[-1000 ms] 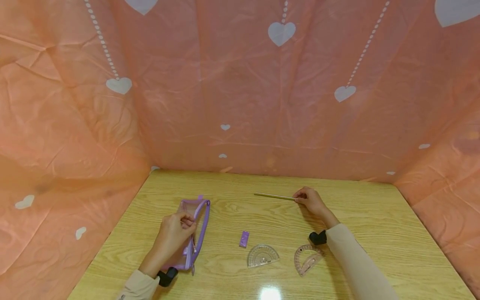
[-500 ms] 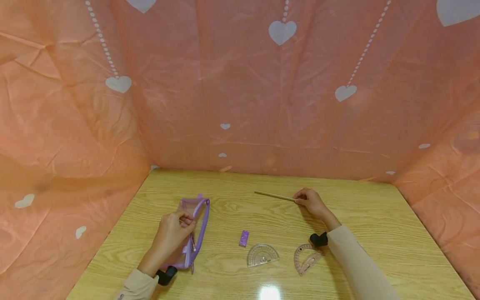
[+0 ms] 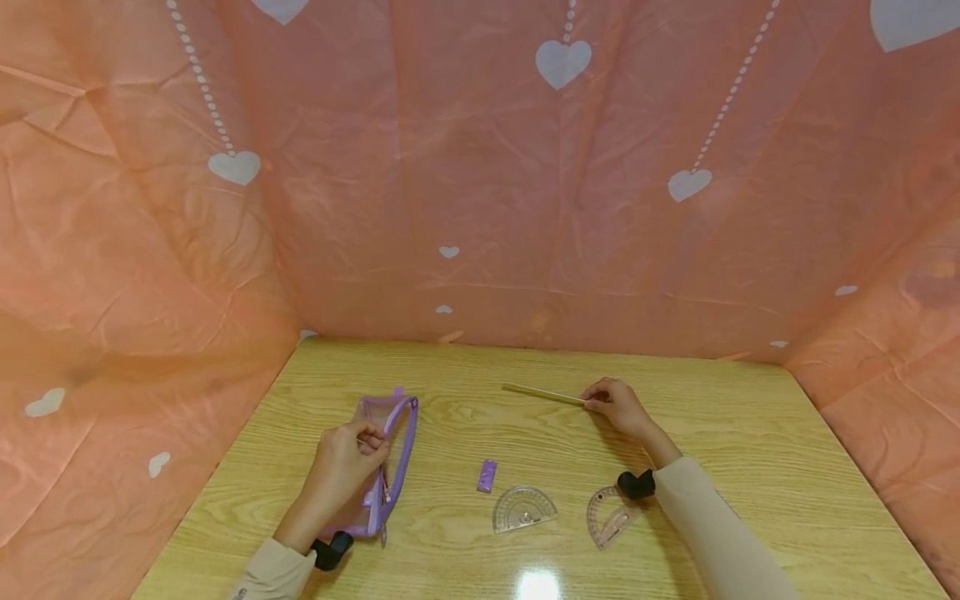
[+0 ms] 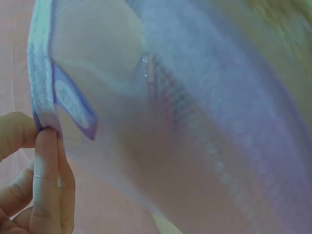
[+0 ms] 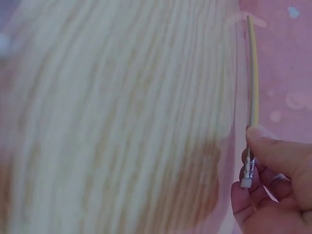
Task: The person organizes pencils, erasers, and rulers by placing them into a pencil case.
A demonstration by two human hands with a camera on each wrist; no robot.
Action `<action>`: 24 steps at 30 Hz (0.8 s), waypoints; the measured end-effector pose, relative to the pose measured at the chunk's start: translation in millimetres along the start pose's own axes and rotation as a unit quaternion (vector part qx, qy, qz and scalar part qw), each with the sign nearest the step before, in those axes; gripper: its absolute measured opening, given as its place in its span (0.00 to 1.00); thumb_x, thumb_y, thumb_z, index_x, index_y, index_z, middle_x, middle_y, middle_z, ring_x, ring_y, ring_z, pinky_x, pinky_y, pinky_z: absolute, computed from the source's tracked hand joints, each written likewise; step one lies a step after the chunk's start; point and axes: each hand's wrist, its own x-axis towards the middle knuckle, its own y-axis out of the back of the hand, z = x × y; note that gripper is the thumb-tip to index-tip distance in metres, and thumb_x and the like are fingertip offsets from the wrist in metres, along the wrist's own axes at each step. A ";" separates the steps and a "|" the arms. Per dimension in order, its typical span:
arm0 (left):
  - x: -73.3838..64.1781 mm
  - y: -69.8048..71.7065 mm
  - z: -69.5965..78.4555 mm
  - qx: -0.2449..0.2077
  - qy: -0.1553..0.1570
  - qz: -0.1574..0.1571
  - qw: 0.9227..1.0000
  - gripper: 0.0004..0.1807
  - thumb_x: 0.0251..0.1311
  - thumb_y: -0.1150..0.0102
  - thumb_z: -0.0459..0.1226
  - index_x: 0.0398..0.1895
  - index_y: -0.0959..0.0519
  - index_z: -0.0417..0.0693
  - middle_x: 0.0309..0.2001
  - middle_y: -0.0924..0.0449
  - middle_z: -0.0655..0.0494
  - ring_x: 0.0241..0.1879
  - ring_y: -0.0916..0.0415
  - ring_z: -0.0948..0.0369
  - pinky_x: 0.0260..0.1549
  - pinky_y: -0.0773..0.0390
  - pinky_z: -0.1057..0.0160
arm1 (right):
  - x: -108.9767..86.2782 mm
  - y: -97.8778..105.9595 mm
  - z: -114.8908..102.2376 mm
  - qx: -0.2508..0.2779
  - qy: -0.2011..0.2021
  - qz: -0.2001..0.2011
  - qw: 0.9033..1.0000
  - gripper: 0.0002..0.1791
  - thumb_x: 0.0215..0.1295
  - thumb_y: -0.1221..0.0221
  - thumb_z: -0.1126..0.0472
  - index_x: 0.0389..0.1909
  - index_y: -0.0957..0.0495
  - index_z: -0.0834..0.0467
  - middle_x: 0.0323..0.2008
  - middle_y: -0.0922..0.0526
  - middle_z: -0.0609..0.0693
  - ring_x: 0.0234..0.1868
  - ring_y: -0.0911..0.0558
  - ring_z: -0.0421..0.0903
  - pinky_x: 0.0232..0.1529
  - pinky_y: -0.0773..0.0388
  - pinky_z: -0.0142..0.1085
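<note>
On the left of the table lies a see-through pencil case (image 3: 408, 450) with purple trim, its zip side gaping. My left hand (image 3: 348, 458) pinches the case's zip edge between thumb and fingers, plain in the left wrist view beside a small purple tab (image 4: 75, 105). Inside the case a slim item with a metallic end (image 4: 147, 66) shows blurred through the mesh. Over the back right of the table, my right hand (image 3: 618, 408) pinches a thin yellowish pencil (image 5: 253, 73) near its white eraser end. The pencil's other end points left, toward the case side.
Between the hands lies a small purple rectangular piece (image 3: 487, 476). Two protractors rest nearer the front: a clear one (image 3: 517, 518) and a pinkish one (image 3: 600, 525) beside the right forearm. Peach cloth (image 3: 480, 208) with hearts hangs around the table's back and sides.
The right hand has shifted slightly left with the pencil, whose far tip sits a little further left. The left hand keeps its pinch on the pencil case, almost unmoved.
</note>
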 end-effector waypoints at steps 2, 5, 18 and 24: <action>-0.1 0.1 0.1 -0.002 0.000 -0.001 1.000 0.04 0.50 0.32 0.26 0.27 0.17 0.39 0.24 0.18 0.56 0.25 0.20 0.63 0.25 0.21 0.69 | -0.4 -0.1 -2.1 -0.004 0.002 -0.002 1.000 0.04 0.64 0.39 0.74 0.38 0.17 0.70 0.35 0.19 0.57 0.36 0.21 0.51 0.37 0.22 0.37; -0.4 0.5 0.7 -0.005 -0.003 0.000 1.000 0.03 0.50 0.32 0.26 0.27 0.17 0.39 0.24 0.18 0.56 0.24 0.20 0.62 0.24 0.21 0.69 | -1.0 -0.2 -5.4 -0.007 0.001 -0.004 1.000 0.04 0.65 0.39 0.73 0.38 0.17 0.70 0.35 0.20 0.56 0.35 0.21 0.50 0.36 0.23 0.37; -0.6 0.6 -1.0 -0.009 -0.006 0.005 1.000 0.04 0.49 0.32 0.25 0.27 0.18 0.38 0.24 0.18 0.55 0.24 0.20 0.62 0.24 0.21 0.69 | -2.4 -5.1 -20.2 0.002 0.027 -0.017 0.999 0.04 0.65 0.39 0.73 0.37 0.17 0.70 0.34 0.20 0.55 0.34 0.22 0.48 0.34 0.24 0.36; -0.9 0.9 -0.4 -0.013 -0.011 0.007 1.000 0.04 0.49 0.32 0.25 0.27 0.18 0.37 0.24 0.18 0.54 0.23 0.19 0.62 0.24 0.20 0.69 | -2.5 -11.0 -30.3 -0.001 0.044 -0.020 0.999 0.04 0.65 0.39 0.73 0.37 0.17 0.70 0.32 0.21 0.53 0.33 0.23 0.46 0.33 0.25 0.36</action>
